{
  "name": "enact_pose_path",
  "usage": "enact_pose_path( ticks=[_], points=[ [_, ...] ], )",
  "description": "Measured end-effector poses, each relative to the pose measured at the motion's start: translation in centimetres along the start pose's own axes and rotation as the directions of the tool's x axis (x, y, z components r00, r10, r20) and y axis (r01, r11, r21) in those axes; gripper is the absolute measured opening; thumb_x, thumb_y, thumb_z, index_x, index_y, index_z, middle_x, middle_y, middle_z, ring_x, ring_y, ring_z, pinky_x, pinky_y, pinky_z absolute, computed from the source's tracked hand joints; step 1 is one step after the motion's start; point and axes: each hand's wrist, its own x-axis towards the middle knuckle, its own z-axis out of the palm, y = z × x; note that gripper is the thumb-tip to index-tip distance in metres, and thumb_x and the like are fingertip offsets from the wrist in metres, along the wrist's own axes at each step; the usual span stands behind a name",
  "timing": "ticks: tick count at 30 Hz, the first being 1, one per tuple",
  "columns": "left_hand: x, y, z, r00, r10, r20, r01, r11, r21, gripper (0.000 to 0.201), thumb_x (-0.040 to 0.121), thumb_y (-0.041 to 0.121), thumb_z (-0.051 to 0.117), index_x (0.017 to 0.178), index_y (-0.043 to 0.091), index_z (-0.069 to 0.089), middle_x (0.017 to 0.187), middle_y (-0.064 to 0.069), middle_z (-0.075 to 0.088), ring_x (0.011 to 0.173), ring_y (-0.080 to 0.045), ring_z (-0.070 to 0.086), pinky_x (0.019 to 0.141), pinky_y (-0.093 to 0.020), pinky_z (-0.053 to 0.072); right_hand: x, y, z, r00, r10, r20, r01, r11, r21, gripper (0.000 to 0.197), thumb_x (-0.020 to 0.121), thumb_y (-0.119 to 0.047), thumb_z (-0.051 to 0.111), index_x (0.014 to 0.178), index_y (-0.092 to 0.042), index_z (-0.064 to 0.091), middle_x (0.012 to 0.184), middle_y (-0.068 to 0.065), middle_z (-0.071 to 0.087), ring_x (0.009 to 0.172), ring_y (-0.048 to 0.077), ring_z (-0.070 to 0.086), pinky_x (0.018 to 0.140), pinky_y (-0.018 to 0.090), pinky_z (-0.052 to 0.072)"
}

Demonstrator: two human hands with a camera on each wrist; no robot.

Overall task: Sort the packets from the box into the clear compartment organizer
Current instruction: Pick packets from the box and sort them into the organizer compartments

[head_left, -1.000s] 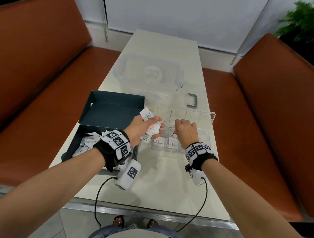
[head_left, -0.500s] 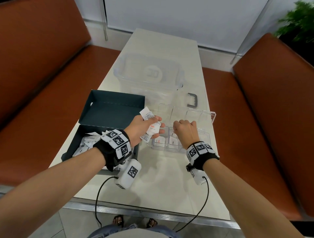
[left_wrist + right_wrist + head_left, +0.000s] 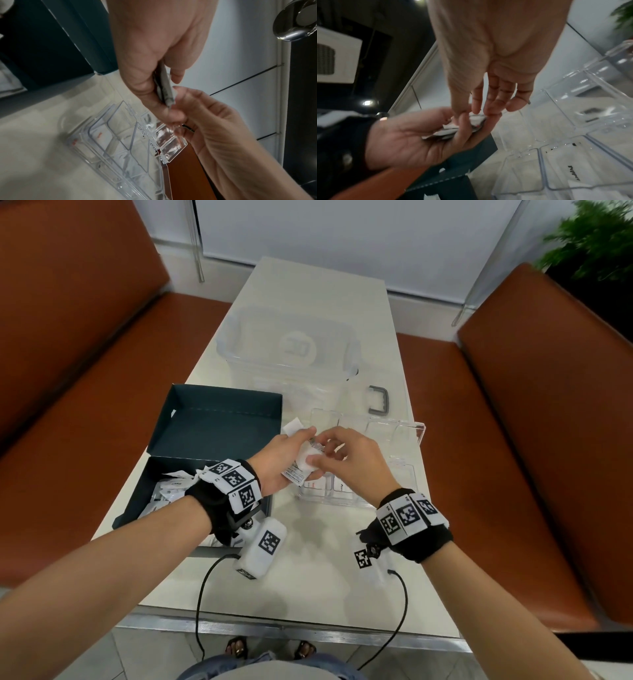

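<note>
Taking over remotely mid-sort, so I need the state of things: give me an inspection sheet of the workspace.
Surface: pale table, bare near the front edge.
Job's things: dark box open, white packets inside; clear compartment organizer open, packets in near cells.
Clutter: large clear container; grey handle lying beside it.
Hands: left hand holds a bunch of packets; right hand pinches one packet from that bunch.
Cables: black leads hang from both wrist cameras over the table edge.
Surroundings: brown benches either side, plant far right.
</note>
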Motion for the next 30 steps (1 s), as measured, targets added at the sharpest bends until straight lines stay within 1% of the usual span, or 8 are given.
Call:
enact_pose_path(
  ticks=[3,9,13,16,19,23,27,30],
  points=[
    [0.0,0.2,0.1,0.999,-0.018,0.037,0.018,1.000,0.004,0.027,0.099,0.017,0.050,0.114,-0.002,0.059,0.098,-0.017,0.068,0.072,-0.025,0.070,0.058,-0.031,0.059,0.5,0.1,0.0,0.997,0.057,0.042,-0.056,0.998,-0.038,0.025,0.076,-0.019,0.079,0.098,-0.015,0.069,0.090,-0.001,0.058,0.069,-0.001,0.052,0.064,0.003,0.041],
    [-0.5,0.0,-0.2,0.997,-0.025,0.077,0.024,1.000,0.019,0.022,0.096,0.007,0.052,0.110,-0.005,0.063,0.103,-0.025,0.069,0.091,-0.036,0.071,0.065,-0.034,0.061,1.7,0.6,-0.9,0.984,0.150,0.101,-0.152,0.988,0.011,0.011,0.077,-0.013,0.077,0.076,-0.016,0.066,0.076,0.000,0.069,0.067,0.009,0.066,0.063,0.016,0.047],
    [-0.5,-0.2,-0.4,0.999,0.035,0.021,-0.036,0.999,0.030,0.023,0.096,0.001,0.054,0.117,-0.005,0.061,0.111,-0.027,0.067,0.093,-0.034,0.071,0.069,-0.037,0.062,2.1,0.8,-1.2,0.973,0.207,0.101,-0.214,0.975,0.060,0.010,0.078,-0.009,0.074,0.084,-0.009,0.067,0.066,0.001,0.067,0.053,0.005,0.060,0.055,0.016,0.047],
    [-0.3,-0.3,-0.8,0.989,0.131,-0.074,-0.123,0.987,0.102,0.027,0.092,0.000,0.062,0.118,-0.002,0.060,0.117,-0.027,0.065,0.101,-0.036,0.068,0.075,-0.039,0.060,1.9,0.6,-1.1,0.960,0.254,0.116,-0.271,0.950,0.158,0.019,0.081,-0.019,0.074,0.095,-0.010,0.064,0.072,0.005,0.068,0.056,0.010,0.063,0.053,0.021,0.051],
    [-0.3,-0.1,-1.0,0.980,0.174,-0.098,-0.164,0.982,0.098,0.025,0.090,0.004,0.066,0.114,-0.001,0.062,0.115,-0.025,0.065,0.093,-0.031,0.069,0.073,-0.038,0.061,1.6,0.4,-0.8,0.955,0.245,0.166,-0.278,0.935,0.221,0.028,0.078,-0.018,0.078,0.101,-0.009,0.064,0.072,0.007,0.068,0.059,0.013,0.064,0.052,0.021,0.051],
    [-0.3,0.4,-1.3,0.991,0.095,-0.090,-0.096,0.995,-0.012,0.021,0.099,0.010,0.050,0.108,-0.001,0.064,0.107,-0.022,0.068,0.082,-0.029,0.072,0.072,-0.039,0.061,1.9,1.0,-0.8,0.958,0.282,0.054,-0.287,0.944,0.165,0.019,0.081,-0.012,0.074,0.100,-0.008,0.070,0.070,0.002,0.068,0.056,0.011,0.061,0.053,0.020,0.050],
    [-0.3,0.3,-1.8,0.988,0.127,-0.084,-0.128,0.992,-0.016,0.021,0.100,0.003,0.045,0.115,-0.004,0.057,0.104,-0.026,0.069,0.087,-0.030,0.073,0.064,-0.036,0.061,1.8,1.1,-1.3,0.932,0.361,-0.029,-0.322,0.864,0.387,0.011,0.089,-0.006,0.064,0.098,-0.001,0.068,0.079,0.011,0.069,0.058,0.016,0.062,0.056,0.025,0.053],
    [-0.1,0.0,-1.8,0.976,0.190,-0.104,-0.189,0.982,0.024,0.018,0.097,0.001,0.053,0.114,-0.004,0.057,0.105,-0.024,0.068,0.084,-0.028,0.073,0.065,-0.036,0.061,1.5,0.3,-1.4,0.931,0.360,0.056,-0.321,0.740,0.591,0.013,0.087,-0.003,0.066,0.099,0.001,0.065,0.078,0.011,0.068,0.060,0.017,0.066,0.056,0.023,0.054]
  ],
)
